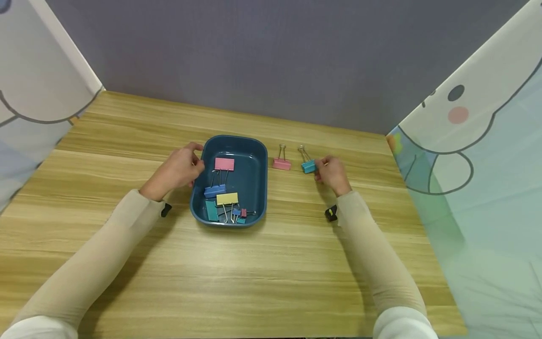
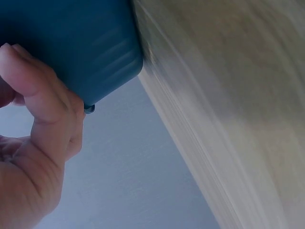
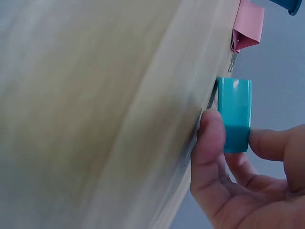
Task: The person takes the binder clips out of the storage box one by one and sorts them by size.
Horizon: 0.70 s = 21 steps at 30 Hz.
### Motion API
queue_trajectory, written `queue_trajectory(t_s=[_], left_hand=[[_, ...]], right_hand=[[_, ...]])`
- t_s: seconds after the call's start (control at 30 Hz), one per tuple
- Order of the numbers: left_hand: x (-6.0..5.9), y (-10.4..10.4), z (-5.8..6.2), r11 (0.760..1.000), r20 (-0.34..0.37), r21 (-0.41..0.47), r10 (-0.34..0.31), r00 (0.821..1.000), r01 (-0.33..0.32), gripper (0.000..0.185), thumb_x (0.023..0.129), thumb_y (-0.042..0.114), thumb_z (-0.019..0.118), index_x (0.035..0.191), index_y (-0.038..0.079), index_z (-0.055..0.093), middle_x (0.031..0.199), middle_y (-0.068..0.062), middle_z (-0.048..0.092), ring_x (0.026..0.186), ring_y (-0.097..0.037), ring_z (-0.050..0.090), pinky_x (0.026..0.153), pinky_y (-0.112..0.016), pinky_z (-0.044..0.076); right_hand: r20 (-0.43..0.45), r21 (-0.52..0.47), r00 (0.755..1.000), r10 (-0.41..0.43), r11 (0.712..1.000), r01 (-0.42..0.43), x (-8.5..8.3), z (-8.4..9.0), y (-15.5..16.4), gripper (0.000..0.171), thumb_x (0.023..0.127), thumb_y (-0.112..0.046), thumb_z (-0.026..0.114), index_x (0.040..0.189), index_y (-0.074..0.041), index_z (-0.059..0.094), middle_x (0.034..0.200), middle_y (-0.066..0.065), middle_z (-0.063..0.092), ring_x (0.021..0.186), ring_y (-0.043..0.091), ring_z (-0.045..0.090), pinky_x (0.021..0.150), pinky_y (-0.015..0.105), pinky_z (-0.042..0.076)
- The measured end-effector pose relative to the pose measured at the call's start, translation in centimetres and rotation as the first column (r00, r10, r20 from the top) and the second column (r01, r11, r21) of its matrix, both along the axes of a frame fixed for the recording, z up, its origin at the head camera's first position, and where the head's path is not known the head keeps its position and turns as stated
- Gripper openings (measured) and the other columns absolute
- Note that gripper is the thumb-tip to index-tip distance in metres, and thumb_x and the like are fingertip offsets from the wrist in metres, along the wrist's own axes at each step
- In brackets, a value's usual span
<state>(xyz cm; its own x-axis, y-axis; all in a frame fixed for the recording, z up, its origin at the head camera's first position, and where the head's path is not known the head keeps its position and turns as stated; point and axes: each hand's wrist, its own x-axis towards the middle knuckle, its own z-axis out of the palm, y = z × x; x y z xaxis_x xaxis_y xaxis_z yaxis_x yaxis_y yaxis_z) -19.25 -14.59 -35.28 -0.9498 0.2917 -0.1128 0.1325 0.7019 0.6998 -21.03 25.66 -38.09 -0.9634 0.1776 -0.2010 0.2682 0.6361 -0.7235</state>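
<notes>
My right hand point(image 1: 332, 174) pinches a turquoise binder clip point(image 1: 309, 166) by one end of its body, its wire handles pointing away from me. In the right wrist view, the clip point(image 3: 236, 114) sits between the thumb and a finger, close to the tabletop. To its left stands a pink binder clip point(image 1: 281, 164) on the table. At the tray's left side, my left hand point(image 1: 179, 165) holds the rim with bent fingers. The dark blue tray point(image 1: 254, 162) contains pink, blue, yellow and teal binder clips and several tiny ones. Its outer wall point(image 2: 109, 52) shows in the left wrist view.
A wooden table point(image 1: 254, 282) lies under everything. Behind it rises a grey panel point(image 1: 237, 61). Printed cartoon sheets point(image 1: 478, 155) border the left and right sides. Black wrist straps show beneath both sleeves.
</notes>
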Motion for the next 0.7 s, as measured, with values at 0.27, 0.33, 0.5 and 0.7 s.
queue_trajectory(t_s=[0.27, 0.33, 0.5, 0.7], left_hand=[[0.07, 0.0, 0.01, 1.0, -0.007, -0.001, 0.0, 1.0, 0.0, 0.047, 0.093, 0.007, 0.049, 0.137, -0.003, 0.035, 0.096, -0.021, 0.058, 0.051, -0.025, 0.058, 0.047, -0.033, 0.052], [0.05, 0.01, 0.0, 1.0, -0.011, -0.005, 0.001, 1.0, -0.001, 0.047, 0.093, 0.007, 0.049, 0.137, -0.003, 0.035, 0.096, -0.021, 0.058, 0.051, -0.025, 0.058, 0.048, -0.033, 0.052], [0.04, 0.02, -0.03, 1.0, -0.018, -0.007, 0.0, 1.0, 0.0, 0.047, 0.092, 0.006, 0.048, 0.136, -0.003, 0.035, 0.095, -0.021, 0.058, 0.051, -0.025, 0.059, 0.047, -0.033, 0.052], [0.01, 0.04, -0.02, 1.0, -0.023, 0.001, -0.004, 1.0, 0.004, 0.047, 0.092, 0.006, 0.048, 0.136, -0.003, 0.036, 0.095, -0.021, 0.058, 0.051, -0.023, 0.059, 0.047, -0.033, 0.052]], right_hand=[[0.025, 0.125, 0.997, 0.069, 0.99, -0.072, 0.32, 0.26, 0.12, 0.034, 0.098, -0.029, 0.051, 0.109, 0.002, 0.057, 0.084, 0.014, 0.065, 0.068, 0.018, 0.066, 0.058, 0.027, 0.052], [0.032, 0.143, 0.996, 0.088, 0.986, -0.091, 0.4, 0.26, 0.17, 0.035, 0.098, -0.031, 0.052, 0.109, 0.002, 0.059, 0.085, 0.014, 0.065, 0.069, 0.018, 0.065, 0.059, 0.027, 0.051], [0.018, 0.168, 0.99, 0.141, 0.976, -0.142, 0.54, 0.14, 0.34, 0.039, 0.097, -0.032, 0.054, 0.115, 0.002, 0.058, 0.097, 0.017, 0.063, 0.079, 0.024, 0.063, 0.067, 0.034, 0.052], [-0.077, 0.178, 0.941, 0.331, 0.933, -0.313, 0.26, -0.21, 0.64, 0.043, 0.092, -0.017, 0.064, 0.132, -0.006, 0.051, 0.119, 0.02, 0.052, 0.104, 0.034, 0.055, 0.082, 0.044, 0.05]])
